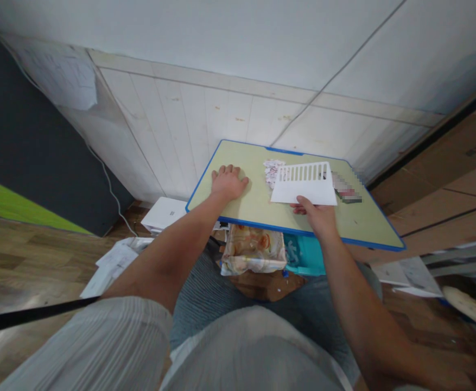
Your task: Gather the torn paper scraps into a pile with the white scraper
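My left hand (227,183) lies flat on the left part of the pale yellow tabletop (258,209), fingers spread and nothing held. In my right hand (317,213) is a white card (303,191) with a row of slots cut along its far side. The thumb rests on top of the near edge, with the other fingers underneath. A heap of small paper scraps (273,169) lies just left of the card, partly under it. To the card's right is a blurred-out flat object (347,189), too pixelated to name.
Below the table's front edge stand a lined bin (254,263) and a turquoise tray (305,266). A white box (162,213) and papers (113,263) are on the floor at left. The white wall (205,111) borders the table's far side; cardboard (437,179) stands at right.
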A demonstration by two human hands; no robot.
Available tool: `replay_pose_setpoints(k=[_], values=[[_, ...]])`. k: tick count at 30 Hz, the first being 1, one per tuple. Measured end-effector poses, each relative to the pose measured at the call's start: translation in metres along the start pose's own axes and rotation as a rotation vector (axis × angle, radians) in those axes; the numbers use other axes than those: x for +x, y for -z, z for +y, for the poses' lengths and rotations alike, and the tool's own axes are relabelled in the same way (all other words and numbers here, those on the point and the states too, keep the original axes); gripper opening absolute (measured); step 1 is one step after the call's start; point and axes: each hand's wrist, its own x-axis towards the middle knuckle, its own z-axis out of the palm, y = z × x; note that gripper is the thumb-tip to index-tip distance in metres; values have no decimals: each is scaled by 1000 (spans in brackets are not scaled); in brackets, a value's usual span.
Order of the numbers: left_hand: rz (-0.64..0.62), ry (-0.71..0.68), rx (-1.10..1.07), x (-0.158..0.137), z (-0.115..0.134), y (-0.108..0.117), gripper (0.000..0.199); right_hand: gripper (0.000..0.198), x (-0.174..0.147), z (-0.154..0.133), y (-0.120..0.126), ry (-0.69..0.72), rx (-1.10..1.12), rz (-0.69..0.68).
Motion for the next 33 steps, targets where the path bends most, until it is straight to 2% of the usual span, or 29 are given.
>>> replay_pose_setpoints(k=[9, 14, 21, 27, 33], values=[[4, -6, 6, 1, -1, 0, 68, 30, -10, -9, 13, 50, -17, -148], [10, -2, -4, 0, -1, -1, 67, 32, -10, -10, 13, 58, 20, -110], [5, 1, -8, 0, 0, 0, 68, 30, -14, -18, 14, 88, -65, -209], [13, -1, -6, 1, -2, -2, 67, 27, -14, -17, 15, 104, -36, -192], [9, -3, -18, 1, -2, -1, 65, 31, -13, -15, 11, 73, 37, -77]])
